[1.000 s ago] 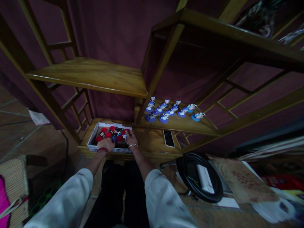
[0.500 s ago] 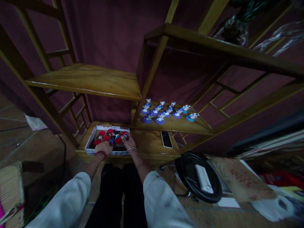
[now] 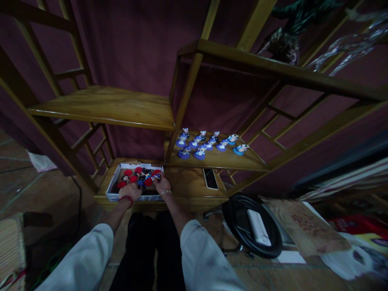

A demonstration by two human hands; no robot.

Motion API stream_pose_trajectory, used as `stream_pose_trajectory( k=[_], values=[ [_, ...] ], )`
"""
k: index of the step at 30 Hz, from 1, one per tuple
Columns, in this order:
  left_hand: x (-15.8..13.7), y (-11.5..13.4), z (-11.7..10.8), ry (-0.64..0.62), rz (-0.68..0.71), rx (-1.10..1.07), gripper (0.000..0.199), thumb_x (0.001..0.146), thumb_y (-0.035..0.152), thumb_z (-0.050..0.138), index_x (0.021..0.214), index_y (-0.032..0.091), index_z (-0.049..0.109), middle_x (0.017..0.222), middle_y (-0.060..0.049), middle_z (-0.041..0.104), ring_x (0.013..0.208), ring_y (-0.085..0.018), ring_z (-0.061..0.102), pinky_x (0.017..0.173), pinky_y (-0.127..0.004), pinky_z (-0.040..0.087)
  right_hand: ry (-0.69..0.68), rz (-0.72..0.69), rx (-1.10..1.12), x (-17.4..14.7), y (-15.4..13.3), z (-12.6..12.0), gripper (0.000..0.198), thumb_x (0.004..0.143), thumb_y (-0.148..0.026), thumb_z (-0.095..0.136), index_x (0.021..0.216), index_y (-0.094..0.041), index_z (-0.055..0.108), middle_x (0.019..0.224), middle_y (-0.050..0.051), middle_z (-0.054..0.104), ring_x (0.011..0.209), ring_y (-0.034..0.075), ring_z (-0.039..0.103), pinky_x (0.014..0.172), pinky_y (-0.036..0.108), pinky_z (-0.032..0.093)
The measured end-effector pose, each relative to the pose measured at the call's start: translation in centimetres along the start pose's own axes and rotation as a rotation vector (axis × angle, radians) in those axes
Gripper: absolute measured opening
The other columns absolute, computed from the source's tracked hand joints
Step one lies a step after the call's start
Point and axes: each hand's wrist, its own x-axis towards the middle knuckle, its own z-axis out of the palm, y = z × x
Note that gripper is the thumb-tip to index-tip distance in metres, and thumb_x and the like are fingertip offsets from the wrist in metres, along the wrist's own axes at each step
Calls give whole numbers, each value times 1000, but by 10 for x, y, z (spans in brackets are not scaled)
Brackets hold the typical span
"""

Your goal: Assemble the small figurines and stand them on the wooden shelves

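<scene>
A shallow white cardboard box [image 3: 111, 186] sits on the low wooden shelf, with several small figurines [image 3: 133, 178] on red bases lying in it. My left hand [image 3: 131, 190], with a red bead bracelet at the wrist, reaches over the box's near side. Its fingers are curled down beside a dark blue piece, and what they grip is hidden. At the right end of the box, my right hand [image 3: 163, 184] pinches a small blue-and-white figurine [image 3: 157, 176]. A light bracelet circles that wrist.
Several standing figurines [image 3: 200, 152] with purple or blue bases occupy the raised shelf [image 3: 218, 161] to the right. A phone [image 3: 210, 178] lies below them. Wooden posts and an upper shelf [image 3: 103, 106] frame the space. A black round stool [image 3: 273, 246] carries a white box [image 3: 258, 227].
The view has shifted slightly, so the shelves appear a little to the left. Both hands stay at the box, with the right hand still on the figurine.
</scene>
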Motion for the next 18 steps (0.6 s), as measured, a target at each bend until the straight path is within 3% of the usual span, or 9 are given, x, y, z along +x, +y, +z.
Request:
stream_pose_trajectory(
  k=[18],
  values=[
    [-8,4,-6,-1,-1,14,42,78,41,32,97,18,62,101,-14,64,95,-28,59,78,-38,44,-72,-76,68,-5,-2,-5,23,78,-27,50,100,-29,55,69,-4,62,67,13,58,64,21,43]
  ],
)
